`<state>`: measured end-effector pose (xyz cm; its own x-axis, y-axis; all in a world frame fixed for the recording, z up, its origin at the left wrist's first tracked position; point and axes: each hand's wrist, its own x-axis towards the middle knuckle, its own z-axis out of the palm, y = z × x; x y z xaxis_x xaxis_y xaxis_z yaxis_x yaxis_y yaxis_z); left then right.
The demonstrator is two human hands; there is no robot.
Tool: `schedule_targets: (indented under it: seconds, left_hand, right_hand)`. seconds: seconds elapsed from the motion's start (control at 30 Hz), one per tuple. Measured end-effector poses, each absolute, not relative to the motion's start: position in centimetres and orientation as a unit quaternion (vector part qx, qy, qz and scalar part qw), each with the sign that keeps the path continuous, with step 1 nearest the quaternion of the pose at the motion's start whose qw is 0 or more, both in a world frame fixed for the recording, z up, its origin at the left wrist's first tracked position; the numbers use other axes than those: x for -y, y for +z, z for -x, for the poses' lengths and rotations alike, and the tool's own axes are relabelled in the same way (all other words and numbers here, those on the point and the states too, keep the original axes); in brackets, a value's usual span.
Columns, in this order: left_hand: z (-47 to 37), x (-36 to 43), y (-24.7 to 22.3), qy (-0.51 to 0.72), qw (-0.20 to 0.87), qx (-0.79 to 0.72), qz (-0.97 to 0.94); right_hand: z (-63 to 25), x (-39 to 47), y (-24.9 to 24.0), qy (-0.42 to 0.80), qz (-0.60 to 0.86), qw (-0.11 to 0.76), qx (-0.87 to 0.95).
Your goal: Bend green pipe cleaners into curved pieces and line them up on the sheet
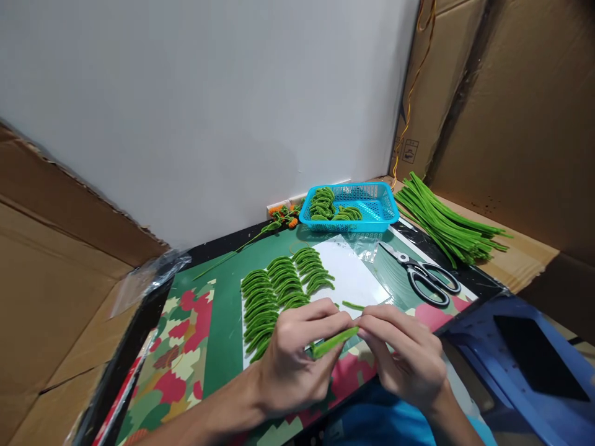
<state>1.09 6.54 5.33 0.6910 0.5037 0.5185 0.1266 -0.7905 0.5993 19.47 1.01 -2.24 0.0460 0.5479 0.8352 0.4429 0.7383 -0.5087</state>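
My left hand [307, 347] is closed around a short green pipe cleaner [335, 342] that slants up to the right. My right hand [404, 353] pinches the tip of the same piece, and the fingertips of both hands nearly meet. Just behind them, a loose green pipe cleaner piece [353, 305] lies on a white sheet [348, 266]. On the left part of that sheet, several curved green pieces [260, 303] are laid in three columns, the nearest ends partly hidden by my left hand.
A blue basket [348, 228] holds more curved green pieces. Black-handled scissors [425, 279] lie at the right, near a bundle of long green pipe cleaners [449, 223]. An orange-flowered stem [274, 224] rests by the wall. Cardboard panels [525, 111] stand on both sides.
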Motion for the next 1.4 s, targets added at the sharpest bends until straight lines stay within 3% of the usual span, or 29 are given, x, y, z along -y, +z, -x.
schedule_targets:
  seconds: [0.17,0.53,0.63,0.8,0.9,1.2,1.4]
  left_hand:
    - [-0.7,-6.2,4.1,0.421,0.085,-0.079,-0.9]
    - [-0.6,-7.5,5.1,0.362,-0.044,-0.015,-0.931]
    - [-0.8,-7.7,5.1,0.378,0.08,-0.121,-0.914]
    - [-1.4,-7.3,6.6,0.338,0.294,-0.287,-0.847]
    - [-1.7,-7.1,7.3,0.307,0.345,-0.308,-0.832]
    - [-1.6,-6.9,6.4,0.331,0.337,-0.249,-0.845]
    - [-0.8,-7.4,4.4,0.404,0.051,-0.091,-0.909]
  right_hand:
    - [-18.8,-0.6,-1.5,0.242,0.348,0.673,0.606]
    - [-17.6,-1.0,-1.4,0.588,0.313,0.644,0.376]
    - [-17.8,-1.1,-1.2,0.514,0.359,0.652,0.426]
    - [-19.2,-1.1,-1.7,0.074,0.396,0.679,0.614]
    - [-20.1,-1.3,-2.2,-0.047,0.373,0.625,0.684]
    - [-19.7,-1.4,-2.8,-0.096,0.372,0.597,0.704]
    - [-17.3,-1.3,-2.1,0.071,0.415,0.662,0.62]
